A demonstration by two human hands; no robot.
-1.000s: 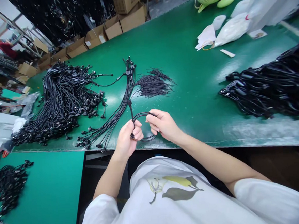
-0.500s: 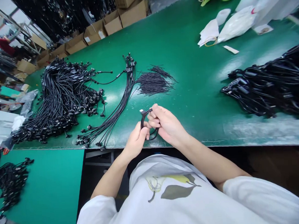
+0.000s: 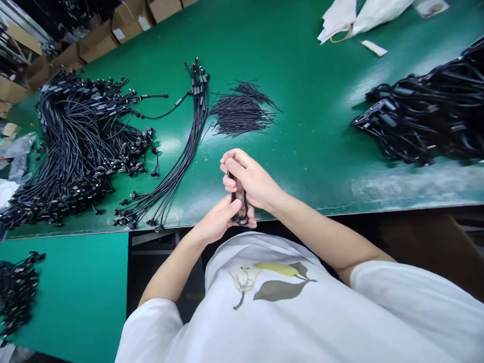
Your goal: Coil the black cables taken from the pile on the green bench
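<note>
A coiled black cable (image 3: 244, 202) is between my hands, just above the front edge of the green table (image 3: 307, 160). My left hand (image 3: 222, 217) pinches the lower part of the coil, thumb on top. Around its upper part are the closed fingers of my right hand (image 3: 245, 178), which cover the cable's end. Beyond my hands lies a pile of short thin black ties (image 3: 243, 113). A loose bundle of long black cables (image 3: 186, 152) lies to the left of them.
A large heap of black cables (image 3: 77, 143) covers the table's left part. Coiled black cables (image 3: 440, 112) are piled at the right. White bags (image 3: 387, 5) lie at the back right, and cardboard boxes (image 3: 131, 18) line the far edge. A lower green surface (image 3: 79, 292) is at front left.
The coil has gone from an open round loop to a narrow, upright one. My right hand has moved over its top and hides the connector that showed before. The view has shifted slightly.
</note>
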